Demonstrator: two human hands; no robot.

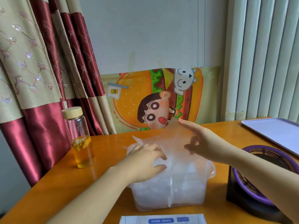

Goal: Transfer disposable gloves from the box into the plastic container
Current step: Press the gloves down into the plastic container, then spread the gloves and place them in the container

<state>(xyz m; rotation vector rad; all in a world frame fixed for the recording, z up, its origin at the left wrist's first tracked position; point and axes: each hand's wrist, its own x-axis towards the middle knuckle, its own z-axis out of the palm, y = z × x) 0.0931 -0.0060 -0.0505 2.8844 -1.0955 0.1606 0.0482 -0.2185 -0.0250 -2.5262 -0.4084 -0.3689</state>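
Note:
A clear plastic container (168,196) stands on the orange table, filled with crumpled transparent gloves. A thin see-through disposable glove (171,139) stands up out of its top. My left hand (145,160) presses down on the gloves at the container's left rim, thumb and fingers spread. My right hand (200,143) is at the glove's right side, fingers extended, with the film pinched between thumb and fingers. The white and blue glove box (163,220) lies at the near edge, only partly in view.
A glass bottle (80,139) with a wooden cap and yellow liquid stands at the left. A black and purple round device (257,180) sits close on the right, a lilac tray (275,131) behind it. Curtains and a cartoon cloth hang behind the table.

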